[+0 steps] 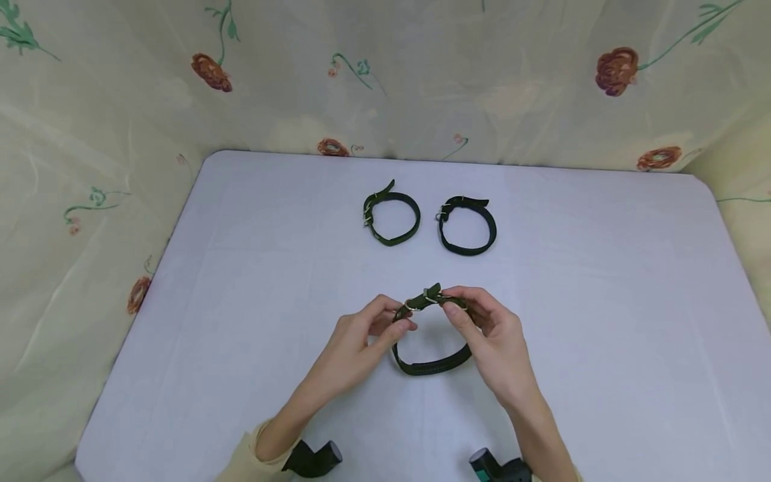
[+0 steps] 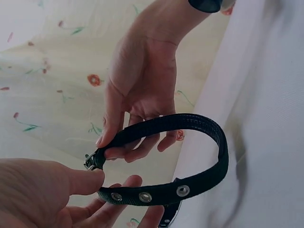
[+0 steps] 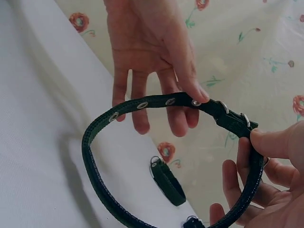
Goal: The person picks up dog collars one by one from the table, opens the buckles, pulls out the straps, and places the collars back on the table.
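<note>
A dark green buckled collar (image 1: 432, 368) is held as a loop between both hands, its metal buckle uppermost in the head view. My left hand (image 1: 363, 341) pinches the strap left of the buckle between thumb and fingers. On the other side, my right hand (image 1: 490, 331) pinches the strap close beside the buckle. Metal eyelets (image 2: 145, 197) line part of the band in the left wrist view. Below the buckle, the loop hangs near the white tabletop. In the right wrist view, the buckle (image 3: 244, 118) sits near the right thumb.
Two more buckled collars lie as loops farther back: a green one (image 1: 415, 213) at left and a blackish one (image 1: 494, 231) at right. The white tabletop (image 1: 271, 254) meets a flower-patterned curtain (image 1: 421, 73) behind. Black wrist devices (image 1: 313, 460) show at the front.
</note>
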Action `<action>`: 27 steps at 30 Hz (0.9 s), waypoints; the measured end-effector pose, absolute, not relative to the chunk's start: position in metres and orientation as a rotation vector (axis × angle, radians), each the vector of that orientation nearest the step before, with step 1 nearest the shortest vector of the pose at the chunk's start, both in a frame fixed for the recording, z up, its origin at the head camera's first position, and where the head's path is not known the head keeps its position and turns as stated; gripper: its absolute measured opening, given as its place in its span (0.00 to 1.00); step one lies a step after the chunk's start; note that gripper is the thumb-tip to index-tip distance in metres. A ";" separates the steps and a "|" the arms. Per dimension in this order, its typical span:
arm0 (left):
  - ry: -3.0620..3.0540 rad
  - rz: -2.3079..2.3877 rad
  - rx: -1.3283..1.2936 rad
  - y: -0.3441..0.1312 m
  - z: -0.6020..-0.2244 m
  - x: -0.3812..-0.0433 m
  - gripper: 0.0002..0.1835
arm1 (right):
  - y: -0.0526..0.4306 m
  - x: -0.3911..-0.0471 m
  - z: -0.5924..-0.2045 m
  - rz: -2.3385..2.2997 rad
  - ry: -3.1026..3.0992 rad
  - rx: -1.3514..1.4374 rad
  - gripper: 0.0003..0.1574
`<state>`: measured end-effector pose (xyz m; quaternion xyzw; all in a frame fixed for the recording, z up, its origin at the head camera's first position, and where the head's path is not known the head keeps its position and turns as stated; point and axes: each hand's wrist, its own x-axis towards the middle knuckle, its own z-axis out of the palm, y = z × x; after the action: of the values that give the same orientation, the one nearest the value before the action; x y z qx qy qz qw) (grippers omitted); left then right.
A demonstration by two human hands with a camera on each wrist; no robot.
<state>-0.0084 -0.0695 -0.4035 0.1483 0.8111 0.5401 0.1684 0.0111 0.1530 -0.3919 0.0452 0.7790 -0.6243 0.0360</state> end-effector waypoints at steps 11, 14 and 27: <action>2.343 1.536 0.436 -0.068 -0.402 -0.009 0.13 | 0.150 0.012 -0.395 -1.842 2.443 0.053 0.16; 2.331 1.547 0.445 -0.067 -0.401 -0.009 0.13 | 0.150 0.012 -0.395 -1.832 2.459 0.046 0.16; 2.304 1.551 0.438 -0.078 -0.405 -0.009 0.12 | 0.160 0.010 -0.390 -1.975 2.384 0.195 0.18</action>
<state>-0.0085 -0.0776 -0.4045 0.1537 0.8083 0.5441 0.1644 0.0102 0.1599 -0.3896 0.0629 0.7684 -0.6365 0.0199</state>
